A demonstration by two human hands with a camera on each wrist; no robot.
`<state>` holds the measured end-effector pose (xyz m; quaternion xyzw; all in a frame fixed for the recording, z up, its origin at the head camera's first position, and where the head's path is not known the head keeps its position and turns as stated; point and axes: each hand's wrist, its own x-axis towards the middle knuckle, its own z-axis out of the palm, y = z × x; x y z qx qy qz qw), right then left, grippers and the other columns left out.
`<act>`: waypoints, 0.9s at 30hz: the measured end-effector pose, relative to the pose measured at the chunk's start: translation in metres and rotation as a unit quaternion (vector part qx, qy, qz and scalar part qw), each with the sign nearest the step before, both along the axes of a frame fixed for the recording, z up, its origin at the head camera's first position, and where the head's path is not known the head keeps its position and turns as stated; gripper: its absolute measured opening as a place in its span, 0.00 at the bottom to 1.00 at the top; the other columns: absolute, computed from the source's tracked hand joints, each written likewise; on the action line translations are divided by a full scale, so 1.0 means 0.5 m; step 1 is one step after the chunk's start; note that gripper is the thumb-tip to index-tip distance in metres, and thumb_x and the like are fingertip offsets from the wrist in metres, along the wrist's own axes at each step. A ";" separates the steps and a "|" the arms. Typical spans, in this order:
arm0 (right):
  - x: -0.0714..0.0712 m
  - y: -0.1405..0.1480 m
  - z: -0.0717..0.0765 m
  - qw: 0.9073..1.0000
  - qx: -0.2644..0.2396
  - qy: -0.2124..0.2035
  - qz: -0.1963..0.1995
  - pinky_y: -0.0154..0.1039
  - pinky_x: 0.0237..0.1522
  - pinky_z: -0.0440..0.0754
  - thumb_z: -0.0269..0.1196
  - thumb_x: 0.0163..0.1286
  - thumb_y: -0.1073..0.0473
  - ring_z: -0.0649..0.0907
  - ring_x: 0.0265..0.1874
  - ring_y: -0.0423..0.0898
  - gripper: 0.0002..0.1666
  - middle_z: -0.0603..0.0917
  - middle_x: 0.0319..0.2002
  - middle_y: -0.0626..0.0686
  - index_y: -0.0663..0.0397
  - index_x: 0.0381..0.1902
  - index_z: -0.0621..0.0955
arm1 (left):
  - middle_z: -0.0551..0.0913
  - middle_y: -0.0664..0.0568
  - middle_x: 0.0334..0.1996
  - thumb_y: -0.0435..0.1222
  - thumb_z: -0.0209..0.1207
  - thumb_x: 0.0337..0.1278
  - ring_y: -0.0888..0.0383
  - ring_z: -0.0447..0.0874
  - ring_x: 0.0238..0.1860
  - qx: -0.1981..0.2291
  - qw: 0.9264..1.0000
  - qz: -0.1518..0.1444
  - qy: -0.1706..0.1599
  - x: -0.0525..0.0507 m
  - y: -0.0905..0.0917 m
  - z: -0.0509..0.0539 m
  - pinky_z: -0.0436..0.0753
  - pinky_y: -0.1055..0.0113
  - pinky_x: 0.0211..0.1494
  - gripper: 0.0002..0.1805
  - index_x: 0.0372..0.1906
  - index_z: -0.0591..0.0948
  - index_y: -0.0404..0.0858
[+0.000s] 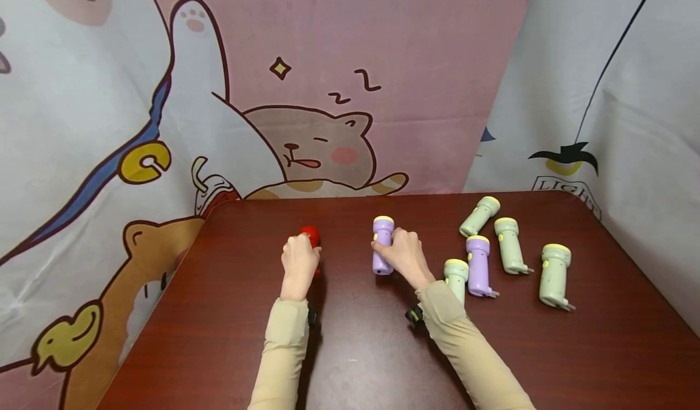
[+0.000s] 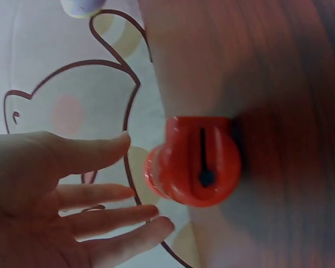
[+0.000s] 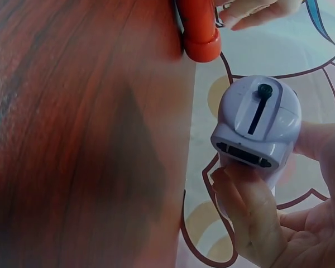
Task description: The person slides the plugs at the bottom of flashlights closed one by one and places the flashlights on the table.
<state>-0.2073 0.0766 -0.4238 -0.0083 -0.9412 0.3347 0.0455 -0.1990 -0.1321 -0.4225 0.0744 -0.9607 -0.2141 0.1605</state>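
A purple flashlight (image 1: 383,237) is in the right hand (image 1: 407,257), over the far half of the tabletop (image 1: 355,331) and a little right of its middle. The right thumb lies along one side and curled fingers along the other, gripping the body. Its yellow-rimmed head points away from the person; the near end has a slot with a dark knob, above a dark opening that shows in the right wrist view.

To the left lies a red flashlight (image 2: 184,164) on the tabletop, with a similar slot in its near end. The left hand (image 1: 298,261) is beside it; the left wrist view shows the thumb and fingers apart and stretched toward it, with a gap before its surface. The two hands are well apart.

Five more flashlights lie to the right. Nearest the right forearm is a green flashlight (image 1: 456,271) partly covered by the right sleeve (image 1: 465,337). Just beside it is a second purple flashlight (image 1: 478,266), its plug prongs sticking out at the near end. Behind, another green flashlight (image 1: 478,217) lies at a slant, and a third green one (image 1: 511,247) and a fourth (image 1: 555,276), farthest right, both show prongs.

Past the far edge hangs a cloth backdrop (image 1: 437,64) printed with a sleeping cartoon animal (image 1: 322,149).
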 end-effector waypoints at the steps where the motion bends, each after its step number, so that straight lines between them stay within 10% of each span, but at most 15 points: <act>1: -0.001 -0.001 -0.002 1.000 0.000 0.001 0.001 0.36 0.19 0.71 0.67 0.54 0.43 0.78 0.20 0.48 0.24 0.79 0.20 0.55 0.58 0.21 0.75 | 0.83 0.32 0.28 0.34 0.69 0.44 0.34 0.84 0.29 0.006 1.000 0.005 -0.013 -0.003 -0.004 -0.002 0.82 0.48 0.28 0.12 0.27 0.82 0.27; 27: -0.031 -0.125 -0.037 0.998 -0.028 -0.012 0.047 0.37 0.22 0.78 0.68 0.54 0.44 0.82 0.22 0.48 0.23 0.82 0.24 0.56 0.60 0.29 0.78 | 0.83 0.31 0.26 0.31 0.73 0.33 0.34 0.83 0.28 0.038 0.999 0.007 -0.025 -0.016 -0.021 -0.012 0.83 0.48 0.34 0.15 0.27 0.82 0.24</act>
